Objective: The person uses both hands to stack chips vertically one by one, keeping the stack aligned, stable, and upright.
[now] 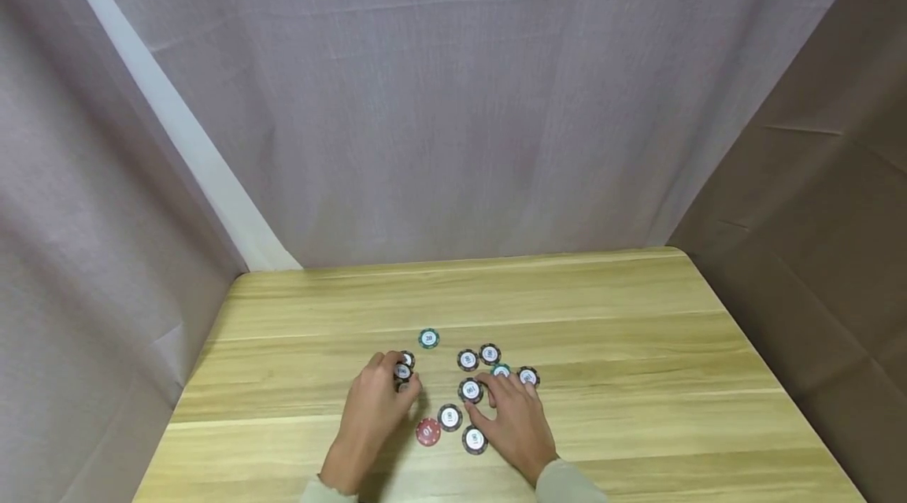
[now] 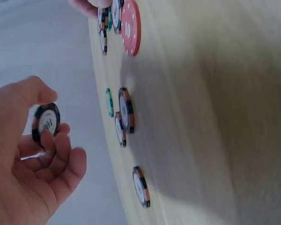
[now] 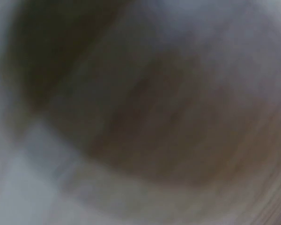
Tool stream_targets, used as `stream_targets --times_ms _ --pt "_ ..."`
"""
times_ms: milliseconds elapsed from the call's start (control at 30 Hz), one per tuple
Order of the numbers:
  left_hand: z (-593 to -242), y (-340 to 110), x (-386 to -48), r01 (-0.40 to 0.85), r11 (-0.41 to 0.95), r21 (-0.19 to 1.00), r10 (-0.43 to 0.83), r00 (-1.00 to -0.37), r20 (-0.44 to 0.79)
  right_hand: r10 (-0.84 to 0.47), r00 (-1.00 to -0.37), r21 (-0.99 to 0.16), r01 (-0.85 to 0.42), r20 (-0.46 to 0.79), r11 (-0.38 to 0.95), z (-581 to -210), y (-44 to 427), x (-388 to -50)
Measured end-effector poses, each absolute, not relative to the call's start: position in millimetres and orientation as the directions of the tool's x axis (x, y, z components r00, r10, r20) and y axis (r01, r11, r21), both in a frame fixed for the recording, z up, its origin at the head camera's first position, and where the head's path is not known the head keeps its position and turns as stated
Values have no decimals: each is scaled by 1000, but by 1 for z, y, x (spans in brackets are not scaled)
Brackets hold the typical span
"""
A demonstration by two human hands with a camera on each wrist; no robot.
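My left hand (image 1: pixel 374 401) pinches a black poker chip (image 2: pixel 47 123) marked 100 between thumb and fingers, raised above the table in the left wrist view. Beneath that hand lie other black chips, partly covered by the fingers. On the other side, the thumb and index finger of my right hand (image 1: pixel 516 418) grip opposite edges of another black 100 chip (image 1: pixel 471 390). Under the right hand's fingers a green chip (image 1: pixel 501 371) and a black chip (image 1: pixel 527 377) are partly hidden. The right wrist view is too dark and blurred to make out.
Between the hands lie a red chip (image 1: pixel 428 432) marked 10 and a black chip (image 1: pixel 449 417), with another black chip (image 1: pixel 475 440) by the right thumb. Farther back are a green 20 chip (image 1: pixel 428 338) and two black chips (image 1: pixel 478 356). Curtains surround the wooden table (image 1: pixel 623 314).
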State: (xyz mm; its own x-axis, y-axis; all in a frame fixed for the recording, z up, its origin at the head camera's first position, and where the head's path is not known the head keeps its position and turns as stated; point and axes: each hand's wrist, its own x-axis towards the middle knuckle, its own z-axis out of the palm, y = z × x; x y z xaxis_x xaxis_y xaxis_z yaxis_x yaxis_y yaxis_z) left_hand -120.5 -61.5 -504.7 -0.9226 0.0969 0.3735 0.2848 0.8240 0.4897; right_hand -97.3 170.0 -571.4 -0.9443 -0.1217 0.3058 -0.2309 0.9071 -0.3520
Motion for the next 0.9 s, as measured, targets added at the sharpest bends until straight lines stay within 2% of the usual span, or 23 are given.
stream_targets --times_ms 267,700,900 --pt "-510 -52 -119 320 776 543 147 -929 339 -119 -952 -355 -219 282 909 -572 169 -98" --pt "-512 -36 -114 258 733 629 143 -963 228 -128 -946 -329 -228 298 916 -572 169 -96" --pt "-517 -29 -110 266 731 628 141 -960 243 -130 -945 -329 -230 299 916 -571 169 -97"
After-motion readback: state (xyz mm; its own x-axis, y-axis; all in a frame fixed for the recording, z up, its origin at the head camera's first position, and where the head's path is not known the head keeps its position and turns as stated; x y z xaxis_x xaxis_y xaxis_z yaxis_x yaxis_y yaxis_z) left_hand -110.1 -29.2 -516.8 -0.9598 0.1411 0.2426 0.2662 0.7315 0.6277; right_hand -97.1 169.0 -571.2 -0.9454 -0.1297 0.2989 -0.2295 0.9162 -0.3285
